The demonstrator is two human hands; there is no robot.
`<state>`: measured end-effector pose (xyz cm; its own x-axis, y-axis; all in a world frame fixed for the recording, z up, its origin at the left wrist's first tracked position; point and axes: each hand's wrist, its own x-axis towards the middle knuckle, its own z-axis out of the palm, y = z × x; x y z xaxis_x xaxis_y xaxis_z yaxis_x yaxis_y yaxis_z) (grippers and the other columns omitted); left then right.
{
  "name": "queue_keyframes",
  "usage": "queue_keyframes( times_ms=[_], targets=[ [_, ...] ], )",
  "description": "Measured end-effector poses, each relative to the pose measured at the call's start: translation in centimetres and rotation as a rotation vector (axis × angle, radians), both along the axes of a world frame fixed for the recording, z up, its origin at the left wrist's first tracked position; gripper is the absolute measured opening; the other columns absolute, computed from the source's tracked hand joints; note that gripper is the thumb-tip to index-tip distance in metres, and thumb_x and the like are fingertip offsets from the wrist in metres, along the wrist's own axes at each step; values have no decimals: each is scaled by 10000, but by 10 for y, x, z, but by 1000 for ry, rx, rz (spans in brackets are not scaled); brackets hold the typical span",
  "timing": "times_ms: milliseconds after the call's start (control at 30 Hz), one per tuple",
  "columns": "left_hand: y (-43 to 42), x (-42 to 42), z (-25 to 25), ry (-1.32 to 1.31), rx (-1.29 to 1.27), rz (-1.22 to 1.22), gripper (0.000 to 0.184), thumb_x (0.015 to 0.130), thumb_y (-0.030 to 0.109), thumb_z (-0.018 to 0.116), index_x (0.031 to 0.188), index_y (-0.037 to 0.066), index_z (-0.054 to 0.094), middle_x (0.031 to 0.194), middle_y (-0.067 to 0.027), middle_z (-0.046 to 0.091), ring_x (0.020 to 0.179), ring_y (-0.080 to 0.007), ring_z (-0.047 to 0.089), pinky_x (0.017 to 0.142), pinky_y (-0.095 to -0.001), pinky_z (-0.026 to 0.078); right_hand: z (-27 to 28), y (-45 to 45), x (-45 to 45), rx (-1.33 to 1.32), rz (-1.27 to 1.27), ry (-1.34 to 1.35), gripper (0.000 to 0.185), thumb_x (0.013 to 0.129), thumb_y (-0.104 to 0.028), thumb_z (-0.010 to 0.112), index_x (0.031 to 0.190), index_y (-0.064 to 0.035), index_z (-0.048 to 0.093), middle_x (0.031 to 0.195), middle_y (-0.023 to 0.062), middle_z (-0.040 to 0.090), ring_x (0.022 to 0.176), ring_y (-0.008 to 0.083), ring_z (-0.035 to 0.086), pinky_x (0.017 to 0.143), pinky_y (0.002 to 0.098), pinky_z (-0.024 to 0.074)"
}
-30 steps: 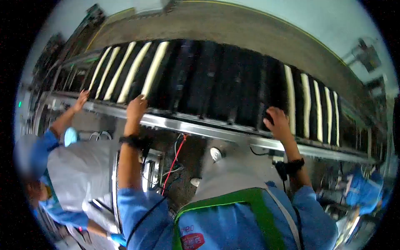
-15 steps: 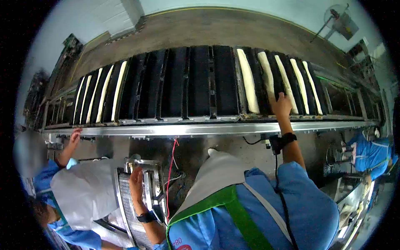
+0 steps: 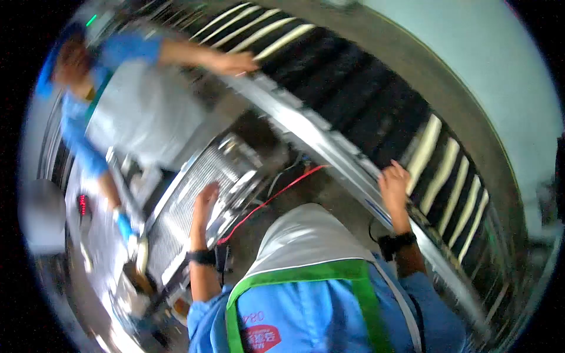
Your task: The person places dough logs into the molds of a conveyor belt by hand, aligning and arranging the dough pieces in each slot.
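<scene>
Long pale dough strips [image 3: 424,154] lie in the grooves of a black tray rack [image 3: 353,88], one group at each end with bare grooves between. My right hand [image 3: 394,181] is at the rack's near edge beside the nearest strip of the right group, its fingers raised and a little apart, holding nothing. Over a ribbed metal conveyor [image 3: 182,217] hangs my left hand [image 3: 206,197]; it holds nothing that I can see, and its fingers are blurred.
At the left a co-worker in an apron [image 3: 147,112] has one hand [image 3: 238,63] on the rack's edge and a gloved hand [image 3: 125,226] near a pale dough piece. A metal rail [image 3: 306,134] runs along the rack. A red cord [image 3: 276,197] hangs below.
The view has swung left and tilted. My right hand has gone from over the dough strips to the rack's near edge. More of the co-worker and the conveyor shows.
</scene>
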<state>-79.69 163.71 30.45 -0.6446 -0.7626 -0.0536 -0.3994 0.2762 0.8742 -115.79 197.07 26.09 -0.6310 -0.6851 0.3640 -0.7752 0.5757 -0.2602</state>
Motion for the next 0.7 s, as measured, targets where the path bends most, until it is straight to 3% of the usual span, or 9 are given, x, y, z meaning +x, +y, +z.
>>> queue_keyframes(
  times_ms=[67, 100, 133, 200, 267, 300, 367, 467, 700],
  targets=[
    [13, 19, 7, -24, 53, 162, 284, 791, 151, 479, 1022, -14, 500, 984, -116, 555, 923, -173, 519, 769, -269, 405, -16, 2, -15, 64, 39, 106, 131, 707, -167, 526, 692, -37, 520, 822, 107, 531, 1002, 246, 427, 847, 449, 279],
    [16, 30, -9, -3, 4, 233, 265, 790, 144, 480, 1006, -6, 510, 968, -116, 562, 891, -174, 534, 747, -269, 412, -22, 9, -38, 6, 192, -58, 74, 662, -68, 522, 662, -7, 481, 774, 137, 510, 922, 308, 463, 766, 435, 343],
    [24, 29, 1, -223, -94, 234, 251, 790, 148, 483, 992, 3, 517, 934, -123, 573, 851, -190, 549, 718, -282, 421, 0, 2, -41, 46, 206, 98, 103, 683, -93, 514, 654, -4, 472, 786, 153, 516, 909, 310, 471, 766, 433, 354],
    [40, 40, -7, -108, -82, 339, 246, 786, 162, 481, 977, 10, 519, 888, -135, 581, 812, -208, 559, 694, -292, 428, -18, 10, -66, -8, 204, 147, 155, 731, -154, 500, 708, 0, 499, 859, 171, 527, 945, 325, 456, 767, 436, 353],
    [59, 43, 8, -217, -116, 389, 230, 790, 142, 471, 979, 21, 521, 900, -125, 579, 826, -199, 553, 718, -284, 422, -15, 12, -89, 69, 172, 118, 184, 752, -174, 493, 771, 8, 515, 959, 166, 517, 984, 302, 439, 773, 449, 342],
    [53, 73, -4, -140, -78, 433, 230, 789, 136, 469, 978, 16, 519, 898, -125, 579, 826, -196, 551, 719, -281, 422, -21, 0, -69, 111, 105, 192, 221, 767, -208, 483, 803, 7, 522, 1000, 154, 512, 999, 289, 430, 778, 451, 334],
    [59, 99, 22, -93, 121, 575, 233, 788, 121, 465, 980, 0, 518, 892, -125, 579, 817, -181, 545, 718, -270, 422, 9, -15, -32, 231, 43, 185, 245, 781, -237, 468, 852, -9, 522, 1030, 138, 506, 1018, 277, 420, 778, 451, 327],
    [57, 152, -10, -41, 21, 607, 243, 785, 129, 472, 981, -8, 519, 886, -125, 579, 804, -176, 547, 711, -267, 422, 21, -17, -21, 245, 64, 207, 236, 782, -231, 469, 863, -15, 517, 1029, 142, 504, 1018, 278, 420, 766, 449, 332],
    [54, 192, -24, 122, 107, 742, 254, 776, 112, 469, 988, -21, 513, 885, -119, 575, 782, -169, 548, 686, -271, 429, 27, -23, -25, 328, 11, 216, 266, 783, -253, 463, 865, -5, 514, 1053, 155, 490, 1026, 287, 408, 758, 464, 334]
  ],
)
